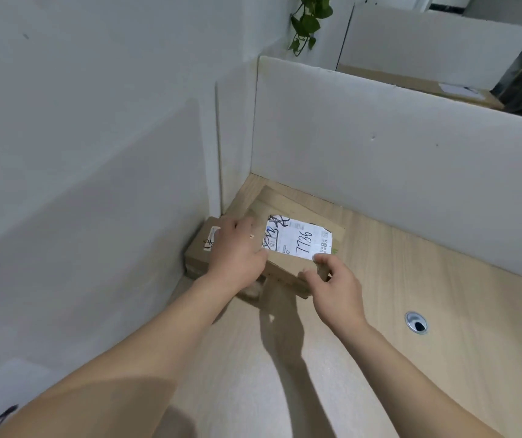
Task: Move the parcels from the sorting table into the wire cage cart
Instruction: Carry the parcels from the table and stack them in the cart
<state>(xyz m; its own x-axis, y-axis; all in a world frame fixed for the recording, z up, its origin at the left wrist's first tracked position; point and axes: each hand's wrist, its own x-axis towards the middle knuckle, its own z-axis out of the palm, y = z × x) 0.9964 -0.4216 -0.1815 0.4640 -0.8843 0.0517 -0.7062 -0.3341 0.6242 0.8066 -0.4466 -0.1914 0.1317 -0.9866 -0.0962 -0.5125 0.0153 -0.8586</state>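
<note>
A flat brown cardboard parcel [288, 203] with a white label marked 7786 lies in the far left corner of the light wooden sorting table [411, 279]. My left hand [236, 251] grips its left edge, fingers curled over the top. My right hand [335, 286] pinches the parcel's near right corner beside the label. A second, smaller brown parcel [198, 252] sits lower at the left, against the wall and partly hidden by my left hand. No wire cage cart is in view.
White partition panels [379, 147] wall the table at the back, and a white wall [95, 153] closes the left. A round cable hole [416, 322] is set in the tabletop at right. Beyond the partition are another desk with a box [462, 93] and a green plant [308, 20].
</note>
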